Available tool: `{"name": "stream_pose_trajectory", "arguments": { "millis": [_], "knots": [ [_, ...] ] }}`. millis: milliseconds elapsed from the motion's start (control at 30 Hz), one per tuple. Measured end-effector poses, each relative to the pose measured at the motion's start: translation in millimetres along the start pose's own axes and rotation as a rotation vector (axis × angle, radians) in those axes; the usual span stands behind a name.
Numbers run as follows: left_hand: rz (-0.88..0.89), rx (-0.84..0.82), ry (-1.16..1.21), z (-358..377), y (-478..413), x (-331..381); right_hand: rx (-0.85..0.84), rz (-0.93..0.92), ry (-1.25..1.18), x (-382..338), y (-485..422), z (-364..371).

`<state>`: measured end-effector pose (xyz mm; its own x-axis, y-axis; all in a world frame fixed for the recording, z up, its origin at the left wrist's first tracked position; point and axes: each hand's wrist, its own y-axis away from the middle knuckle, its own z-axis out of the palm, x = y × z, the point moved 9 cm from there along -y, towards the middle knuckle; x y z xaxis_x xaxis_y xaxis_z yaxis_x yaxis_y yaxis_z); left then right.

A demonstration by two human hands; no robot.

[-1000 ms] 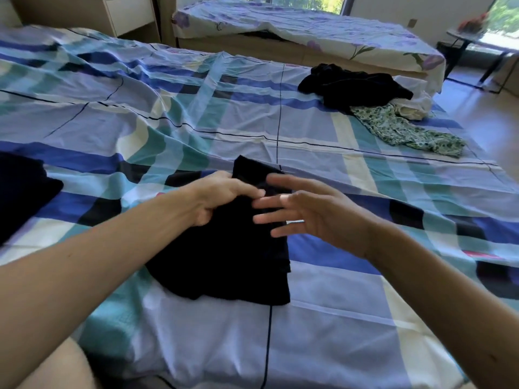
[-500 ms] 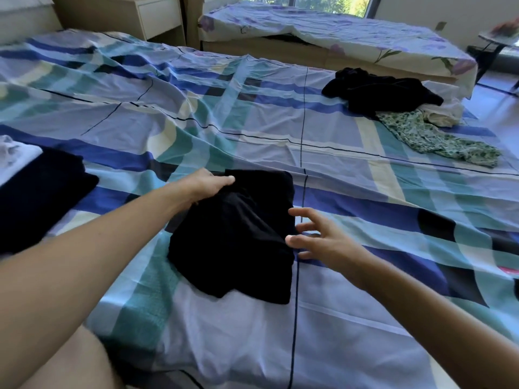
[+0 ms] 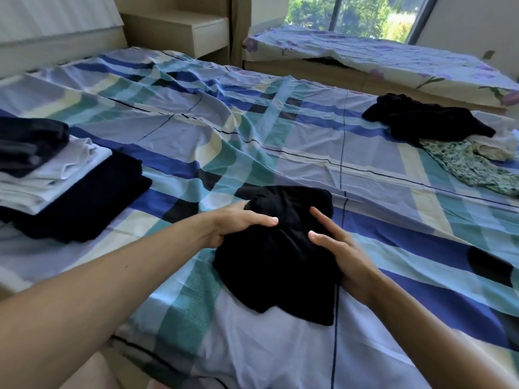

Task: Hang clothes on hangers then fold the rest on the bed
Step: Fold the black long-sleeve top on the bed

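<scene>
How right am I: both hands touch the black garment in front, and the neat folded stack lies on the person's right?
One thing is wrong. The head view shows the folded stack on the person's left, not right. Both the left hand and the right hand do touch the black garment in front.

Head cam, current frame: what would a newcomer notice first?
The black garment lies crumpled mid-bed, with the left hand gripping its left edge and the right hand laid straight-fingered against its right side. Next come the neat folded stack at the left of the plaid sheet, and the unfolded pile of black and green floral clothes at the far right.
</scene>
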<state>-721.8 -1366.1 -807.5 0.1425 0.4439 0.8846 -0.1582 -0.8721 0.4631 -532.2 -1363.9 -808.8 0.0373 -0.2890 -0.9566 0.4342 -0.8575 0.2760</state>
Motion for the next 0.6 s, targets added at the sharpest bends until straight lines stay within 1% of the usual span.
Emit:
{"name": "stream_pose_trajectory", "arguments": {
  "millis": [67,200,267,400,500,600],
  "knots": [
    [0.050,-0.007,0.063,-2,8,7,0.013,-0.070,-0.030,-7,0,10],
    [0.130,0.075,0.112,-29,35,30,-0.001,-0.217,-0.028,-34,-4,40],
    [0.167,0.154,0.089,-60,53,48,-0.050,-0.286,0.004,-52,-10,68],
    [0.211,0.282,0.004,-145,108,85,-0.151,-0.407,0.083,-92,-33,152],
    [0.212,0.369,-0.067,-217,155,106,-0.190,-0.498,0.139,-126,-51,225],
    [0.161,0.444,-0.136,-279,198,126,-0.196,-0.560,0.154,-161,-68,295]
  ]
}}
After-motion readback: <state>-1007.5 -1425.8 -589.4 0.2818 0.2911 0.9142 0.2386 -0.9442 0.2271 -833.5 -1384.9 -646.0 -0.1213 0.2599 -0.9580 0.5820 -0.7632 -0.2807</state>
